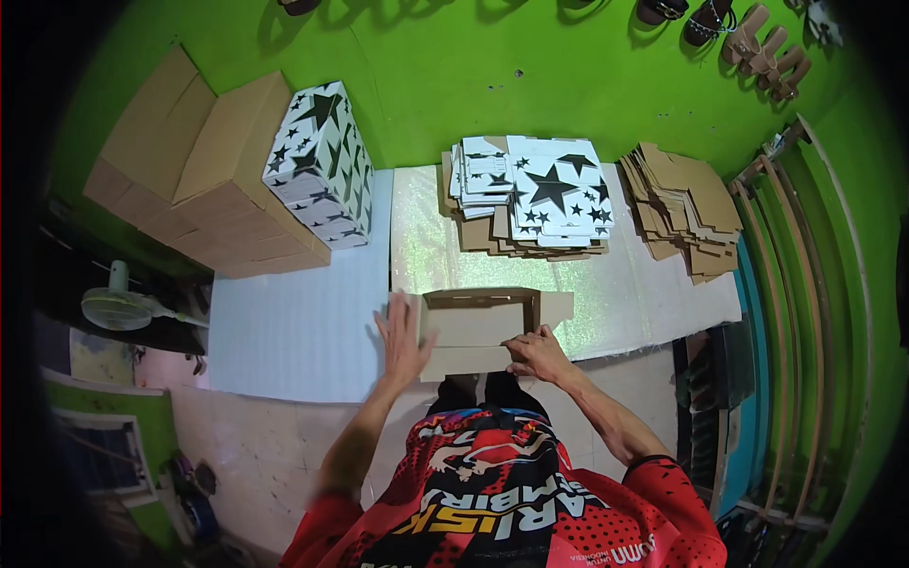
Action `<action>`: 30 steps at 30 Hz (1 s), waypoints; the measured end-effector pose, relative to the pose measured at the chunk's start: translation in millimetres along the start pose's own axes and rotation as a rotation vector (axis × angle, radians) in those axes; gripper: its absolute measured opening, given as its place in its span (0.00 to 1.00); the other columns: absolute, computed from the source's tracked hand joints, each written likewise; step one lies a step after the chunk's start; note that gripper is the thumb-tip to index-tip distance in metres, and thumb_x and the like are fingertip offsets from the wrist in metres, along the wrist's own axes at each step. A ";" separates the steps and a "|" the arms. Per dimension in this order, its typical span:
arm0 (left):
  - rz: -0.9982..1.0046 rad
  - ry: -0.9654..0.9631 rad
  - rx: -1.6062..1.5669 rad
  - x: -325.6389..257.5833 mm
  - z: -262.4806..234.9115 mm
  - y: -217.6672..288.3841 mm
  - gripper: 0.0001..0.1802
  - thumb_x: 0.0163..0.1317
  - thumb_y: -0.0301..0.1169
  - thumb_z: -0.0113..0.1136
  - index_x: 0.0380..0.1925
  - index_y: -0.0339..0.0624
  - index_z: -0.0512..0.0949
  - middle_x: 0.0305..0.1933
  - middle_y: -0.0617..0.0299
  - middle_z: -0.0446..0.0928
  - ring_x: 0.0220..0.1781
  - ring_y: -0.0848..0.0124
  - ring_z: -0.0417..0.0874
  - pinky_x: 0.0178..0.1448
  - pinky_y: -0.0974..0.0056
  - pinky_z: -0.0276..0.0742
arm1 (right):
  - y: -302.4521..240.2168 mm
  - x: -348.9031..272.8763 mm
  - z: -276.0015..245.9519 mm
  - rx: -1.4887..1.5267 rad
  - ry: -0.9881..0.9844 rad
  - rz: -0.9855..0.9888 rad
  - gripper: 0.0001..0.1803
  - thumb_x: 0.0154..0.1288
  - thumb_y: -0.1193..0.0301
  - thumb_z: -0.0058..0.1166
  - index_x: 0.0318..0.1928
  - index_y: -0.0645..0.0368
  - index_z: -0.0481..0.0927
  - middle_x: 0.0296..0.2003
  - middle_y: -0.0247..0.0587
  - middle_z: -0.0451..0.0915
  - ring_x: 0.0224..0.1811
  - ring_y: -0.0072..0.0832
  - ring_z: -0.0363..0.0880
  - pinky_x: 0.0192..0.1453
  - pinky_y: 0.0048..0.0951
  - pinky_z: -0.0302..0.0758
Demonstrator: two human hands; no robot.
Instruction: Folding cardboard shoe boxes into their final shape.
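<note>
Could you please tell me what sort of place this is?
Probably a small packing area, perhaps for footwear: sandals are displayed on the green wall, flattened cardboard boxes lie in stacks, and an open cardboard box is being handled.

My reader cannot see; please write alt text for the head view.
A person's left hand and right hand handle an open brown cardboard box at a table's edge. Beyond lie flattened star-patterned cartons; assembled boxes stand left.

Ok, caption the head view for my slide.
Left hand and right hand at an open cardboard box, flat star-printed cartons stacked behind.
</note>
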State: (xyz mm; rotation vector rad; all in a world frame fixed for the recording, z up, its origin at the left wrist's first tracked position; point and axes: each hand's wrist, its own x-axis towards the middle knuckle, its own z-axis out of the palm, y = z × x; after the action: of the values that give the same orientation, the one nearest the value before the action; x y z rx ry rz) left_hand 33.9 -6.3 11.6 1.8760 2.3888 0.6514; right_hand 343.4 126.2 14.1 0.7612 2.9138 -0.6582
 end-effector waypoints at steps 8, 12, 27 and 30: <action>0.473 -0.371 -0.107 -8.1 10.9 -18.4 0.39 0.69 0.62 0.61 0.65 0.40 0.78 0.66 0.48 0.80 0.76 0.54 0.73 0.89 0.39 0.42 | -27.6 22.4 -1.1 -0.009 0.066 -0.098 0.41 0.67 0.33 0.56 0.68 0.48 0.80 0.55 0.43 0.85 0.56 0.41 0.84 0.67 0.47 0.68; 0.487 -0.458 -0.124 4.1 27.5 -25.8 0.32 0.71 0.64 0.57 0.46 0.42 0.83 0.44 0.53 0.84 0.57 0.57 0.85 0.88 0.39 0.48 | -35.8 34.7 28.5 -0.181 0.147 -0.098 0.29 0.76 0.39 0.51 0.50 0.52 0.83 0.45 0.41 0.86 0.47 0.41 0.88 0.53 0.45 0.80; 0.194 0.141 -0.240 46.7 19.5 34.6 0.47 0.60 0.44 0.75 0.76 0.48 0.64 0.79 0.43 0.61 0.80 0.44 0.60 0.81 0.37 0.53 | -7.7 53.1 -34.0 -0.159 0.491 -0.081 0.32 0.72 0.56 0.61 0.73 0.48 0.74 0.76 0.44 0.65 0.77 0.46 0.64 0.81 0.52 0.59; 0.066 0.115 -0.340 60.0 38.2 23.2 0.44 0.63 0.41 0.72 0.76 0.47 0.63 0.79 0.42 0.61 0.80 0.41 0.61 0.83 0.38 0.54 | -7.9 73.6 -27.7 -0.155 0.479 -0.048 0.42 0.70 0.56 0.63 0.81 0.44 0.63 0.85 0.43 0.51 0.86 0.47 0.49 0.87 0.59 0.45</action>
State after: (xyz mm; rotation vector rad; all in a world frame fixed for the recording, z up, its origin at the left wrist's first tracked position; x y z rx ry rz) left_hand 49.8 65.6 -1.6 1.8199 2.1136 1.1177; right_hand 276.5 164.9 30.4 0.9445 3.3662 -0.2723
